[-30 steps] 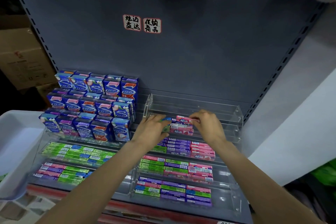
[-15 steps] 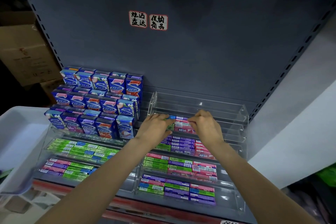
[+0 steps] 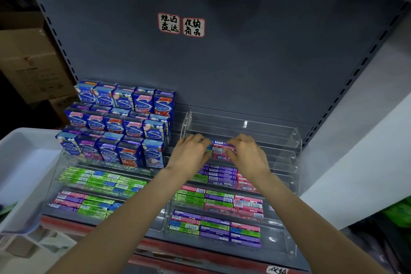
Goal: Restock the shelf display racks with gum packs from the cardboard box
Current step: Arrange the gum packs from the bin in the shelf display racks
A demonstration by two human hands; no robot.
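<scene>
Gum packs (image 3: 222, 150), pink and purple, lie stacked on an upper tier of the clear acrylic rack (image 3: 287, 140), held between both hands: the left hand (image 3: 191, 153) curls its fingers on their left end, the right hand (image 3: 246, 153) pinches their right end. Right of the hands, the tier is bare up to the rack's end wall; the tier above holds nothing. Left of the rack stand upright blue boxes (image 3: 124, 127), farther left a white bin (image 3: 24, 169). Behind rises the grey back panel (image 3: 244, 69).
</scene>
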